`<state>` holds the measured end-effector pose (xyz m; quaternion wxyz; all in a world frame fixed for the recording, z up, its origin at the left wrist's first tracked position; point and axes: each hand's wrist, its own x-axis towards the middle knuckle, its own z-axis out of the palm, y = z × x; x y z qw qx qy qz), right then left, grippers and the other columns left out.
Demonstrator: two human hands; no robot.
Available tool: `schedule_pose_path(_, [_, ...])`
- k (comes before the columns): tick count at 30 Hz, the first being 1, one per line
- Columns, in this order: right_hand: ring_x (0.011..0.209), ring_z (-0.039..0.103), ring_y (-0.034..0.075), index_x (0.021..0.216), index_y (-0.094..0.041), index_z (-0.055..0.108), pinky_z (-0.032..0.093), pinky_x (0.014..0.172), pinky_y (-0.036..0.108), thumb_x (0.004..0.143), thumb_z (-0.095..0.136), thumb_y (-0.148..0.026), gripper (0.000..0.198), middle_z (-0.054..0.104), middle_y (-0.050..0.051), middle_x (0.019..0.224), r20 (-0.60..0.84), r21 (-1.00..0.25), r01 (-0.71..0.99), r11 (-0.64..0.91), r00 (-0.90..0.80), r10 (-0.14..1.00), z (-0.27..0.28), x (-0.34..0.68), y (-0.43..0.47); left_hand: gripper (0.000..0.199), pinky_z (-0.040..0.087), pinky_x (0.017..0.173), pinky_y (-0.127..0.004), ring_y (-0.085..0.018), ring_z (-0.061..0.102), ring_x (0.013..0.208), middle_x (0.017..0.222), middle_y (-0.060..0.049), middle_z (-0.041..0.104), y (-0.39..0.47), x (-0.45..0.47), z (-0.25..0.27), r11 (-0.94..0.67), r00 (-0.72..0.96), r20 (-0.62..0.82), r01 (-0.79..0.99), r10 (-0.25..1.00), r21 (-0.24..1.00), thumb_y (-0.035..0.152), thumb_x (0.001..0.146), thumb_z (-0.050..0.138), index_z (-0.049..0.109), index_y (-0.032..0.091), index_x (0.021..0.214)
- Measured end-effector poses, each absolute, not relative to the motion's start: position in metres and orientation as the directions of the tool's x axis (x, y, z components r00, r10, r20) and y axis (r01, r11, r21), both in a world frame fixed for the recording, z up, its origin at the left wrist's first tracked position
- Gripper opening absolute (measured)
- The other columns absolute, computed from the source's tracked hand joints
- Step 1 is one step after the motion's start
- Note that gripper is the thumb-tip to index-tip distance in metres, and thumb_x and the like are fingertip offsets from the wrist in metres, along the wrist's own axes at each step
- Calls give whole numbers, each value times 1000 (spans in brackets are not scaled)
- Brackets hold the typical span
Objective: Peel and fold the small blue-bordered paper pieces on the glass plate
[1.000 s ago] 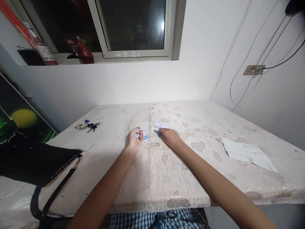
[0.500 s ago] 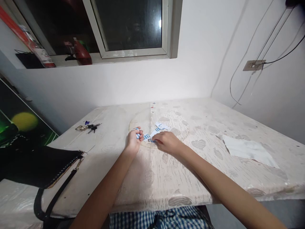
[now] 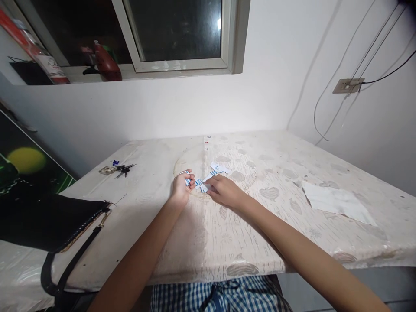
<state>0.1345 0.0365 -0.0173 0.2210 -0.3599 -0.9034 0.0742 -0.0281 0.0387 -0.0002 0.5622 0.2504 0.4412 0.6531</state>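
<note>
My left hand (image 3: 182,187) is closed around small white paper slips with blue print (image 3: 186,178), held upright above the table. Close by on its right, my right hand (image 3: 225,190) is low over the tabletop. Its thumb and fingertips are pressed together at the edge of a white and blue paper slip (image 3: 203,189). Between the hands lies another blue-printed slip (image 3: 198,183). More white slips (image 3: 220,169) overlap in a loose group just beyond my right fingers. Too small to read is the print on any of them.
A patterned plastic cover (image 3: 182,251) spreads over the table. Keys (image 3: 124,170) lie at the left, behind a black bag (image 3: 55,221) with a strap. A white cloth (image 3: 336,201) rests at the right. Bottles (image 3: 107,63) stand on the window sill.
The slip at my right fingertips now shows more of its white face and lies flatter. My left hand keeps its hold. The whole view has shifted slightly.
</note>
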Motion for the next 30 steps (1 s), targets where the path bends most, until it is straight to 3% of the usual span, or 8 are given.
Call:
schedule_pose_path(8, [85, 51, 17, 109, -11, 56, 38, 74, 27, 78, 60, -24, 33, 56, 10, 97, 373, -438, 556, 707, -603, 705, -19, 135, 43, 33, 22, 37, -17, -6, 34, 38, 51, 3, 41, 38, -28, 2, 35, -238, -176, -499, 955, 866, 3, 51, 42, 45, 14, 83])
schedule_pose_path(14, [89, 53, 19, 98, -11, 60, 39, 77, 28, 82, 55, -22, 20, 61, 10, 91, 387, -427, 533, 731, -622, 680, -20, 136, 48, 33, 22, 37, -17, -6, 33, 37, 51, 3, 41, 40, -31, 2, 38, -228, -175, -501, 958, 864, 2, 52, 42, 45, 13, 83])
schedule_pose_path(18, [88, 56, 18, 105, -12, 60, 40, 77, 27, 81, 58, -22, 27, 65, 10, 92, 380, -472, 513, 717, -616, 690, -17, 140, 49, 31, 22, 37, -17, -6, 33, 37, 51, 4, 41, 39, -29, 1, 54, -223, -187, -496, 957, 867, 2, 52, 42, 45, 14, 81])
schedule_pose_path(23, [81, 59, 17, 101, -13, 63, 40, 74, 26, 79, 60, -24, 24, 67, 9, 90, 372, -510, 512, 691, -593, 714, -15, 141, 50, 30, 22, 37, -17, -5, 33, 37, 51, 4, 41, 36, -27, 2, 75, -212, -202, -487, 956, 870, 2, 53, 42, 44, 14, 81])
schedule_pose_path(30, [79, 57, 17, 101, -13, 64, 39, 71, 25, 78, 62, -23, 26, 66, 8, 84, 373, -481, 500, 720, -627, 684, -17, 140, 52, 32, 21, 37, -17, -6, 33, 38, 51, 4, 40, 37, -26, 0, 91, -191, -206, -481, 960, 872, 3, 52, 42, 44, 14, 82])
